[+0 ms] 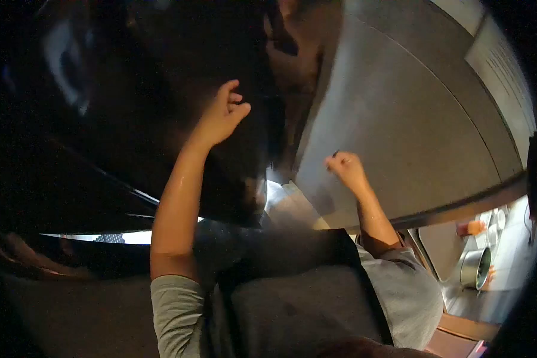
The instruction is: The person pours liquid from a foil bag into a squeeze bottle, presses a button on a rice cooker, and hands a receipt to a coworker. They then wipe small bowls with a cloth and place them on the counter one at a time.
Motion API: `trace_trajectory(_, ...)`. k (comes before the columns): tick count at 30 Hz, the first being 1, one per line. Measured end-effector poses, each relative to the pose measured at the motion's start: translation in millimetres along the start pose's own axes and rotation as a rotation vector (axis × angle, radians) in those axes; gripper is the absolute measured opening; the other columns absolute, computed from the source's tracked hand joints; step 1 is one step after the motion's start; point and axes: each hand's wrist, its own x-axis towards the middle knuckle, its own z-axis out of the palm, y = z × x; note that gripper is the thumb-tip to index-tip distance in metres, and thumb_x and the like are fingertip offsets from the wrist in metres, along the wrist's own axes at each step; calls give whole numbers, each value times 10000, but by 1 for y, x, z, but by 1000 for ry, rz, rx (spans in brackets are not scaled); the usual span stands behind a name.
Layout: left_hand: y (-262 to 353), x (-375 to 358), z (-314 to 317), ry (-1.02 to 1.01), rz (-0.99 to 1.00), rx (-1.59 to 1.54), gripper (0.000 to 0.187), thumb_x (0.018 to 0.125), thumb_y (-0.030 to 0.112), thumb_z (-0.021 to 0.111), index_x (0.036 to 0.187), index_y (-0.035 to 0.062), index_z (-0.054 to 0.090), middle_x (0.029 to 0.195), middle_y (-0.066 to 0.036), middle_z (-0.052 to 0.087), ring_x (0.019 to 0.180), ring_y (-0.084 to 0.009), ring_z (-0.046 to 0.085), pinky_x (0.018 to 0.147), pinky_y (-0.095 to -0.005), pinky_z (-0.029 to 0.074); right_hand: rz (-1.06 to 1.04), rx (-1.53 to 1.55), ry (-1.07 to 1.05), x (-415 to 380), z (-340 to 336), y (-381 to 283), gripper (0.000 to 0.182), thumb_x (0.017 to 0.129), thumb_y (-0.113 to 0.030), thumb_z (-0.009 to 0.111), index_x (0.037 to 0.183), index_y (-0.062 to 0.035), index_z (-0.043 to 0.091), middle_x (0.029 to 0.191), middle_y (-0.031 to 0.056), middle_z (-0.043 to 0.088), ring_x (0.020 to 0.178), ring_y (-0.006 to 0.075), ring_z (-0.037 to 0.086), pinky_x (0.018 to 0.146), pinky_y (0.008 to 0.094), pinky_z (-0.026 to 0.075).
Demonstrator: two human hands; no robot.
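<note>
My left hand (224, 116) is raised in front of a large dark glossy surface (131, 119). Its thumb stands away from loosely bent fingers, and nothing shows in it. To the right, my right hand (347, 168) is closed, overlapping the lower left part of a broad grey panel (411, 119). A small dark spot shows at its fingertips; what it is, I cannot tell.
At the right edge a metal pot (475, 268) lies in view on a light surface, with an orange item (476, 228) and white cup-like things (499, 218) near it. A pale sheet with dark lines (500, 74) is at the upper right.
</note>
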Motion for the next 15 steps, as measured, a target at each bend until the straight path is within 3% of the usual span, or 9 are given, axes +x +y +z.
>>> trace_trajectory(1,-13,14,-12,51,-12,58,526,761,184,554,1222,89,318,976,-98,531,858,-153,509,771,-276,408,-11,16,96,23,-3,-16,180,742,-168,598,637,-31,546,550,7,504,528,94,456,490,244,376)
trace_trajectory(3,-35,42,-36,153,-28,180,528,756,191,556,1219,92,323,972,-105,536,846,-160,517,766,-275,409,-115,141,275,70,-9,-25,126,739,-140,591,753,-20,556,663,33,540,629,99,481,580,246,402)
trace_trajectory(5,-63,72,-74,290,-46,364,524,754,206,544,1221,118,326,939,-101,558,844,-156,524,764,-281,410,-347,314,407,117,-9,-47,241,746,-130,567,953,-19,519,841,65,544,757,120,489,697,248,404)
trace_trajectory(7,-91,95,-120,404,-116,385,516,734,223,542,1200,136,341,919,-107,551,835,-269,538,777,-358,403,-452,166,502,151,-13,-71,376,747,-110,544,1098,-29,433,1002,88,491,892,157,471,799,267,378)
trace_trajectory(11,-140,153,-205,486,-50,451,513,746,217,526,1214,151,327,806,-89,559,760,-246,546,718,-345,412,-720,-48,774,219,-13,-117,498,731,-148,552,1171,-31,352,1154,109,382,1049,219,397,878,342,330)
trace_trajectory(13,-165,185,-244,490,-71,422,531,740,218,533,1221,154,317,786,-94,550,753,-246,543,722,-348,410,-849,65,795,258,-13,-134,576,710,-161,558,1203,-24,295,1193,122,352,1086,236,367,900,356,312)
trace_trajectory(15,-164,199,-268,461,-78,368,519,754,226,535,1208,116,310,774,-89,544,737,-201,538,696,-322,410,-843,-18,924,272,-17,-147,541,762,-174,515,1218,2,284,1210,156,351,1093,252,365,913,363,292)
